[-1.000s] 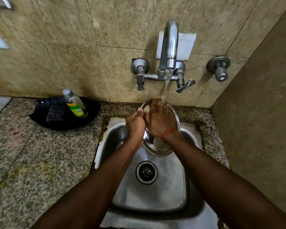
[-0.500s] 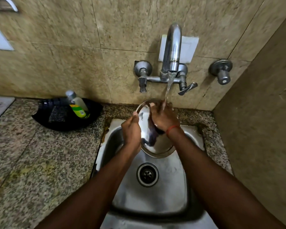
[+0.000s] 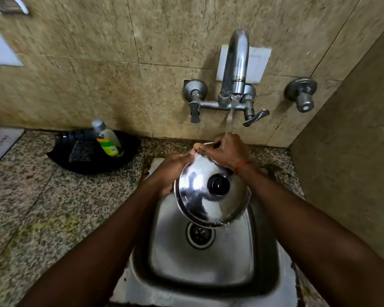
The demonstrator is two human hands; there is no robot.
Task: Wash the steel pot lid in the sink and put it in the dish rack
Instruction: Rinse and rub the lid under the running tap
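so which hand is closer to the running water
Right. The right hand is directly under the stream, gripping the lid's far rim; the left hand holds the lid's left edge, off to the stream's left.

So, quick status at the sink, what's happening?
Left hand and right hand both grip steel pot lid by rim. Lid tilted over sink, tap running. Nothing in the way.

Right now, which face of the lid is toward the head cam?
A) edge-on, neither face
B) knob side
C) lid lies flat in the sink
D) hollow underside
B: the black knob shows in the middle of the domed face of the steel pot lid, which is held up over the sink. The left hand and right hand grip its upper rim.
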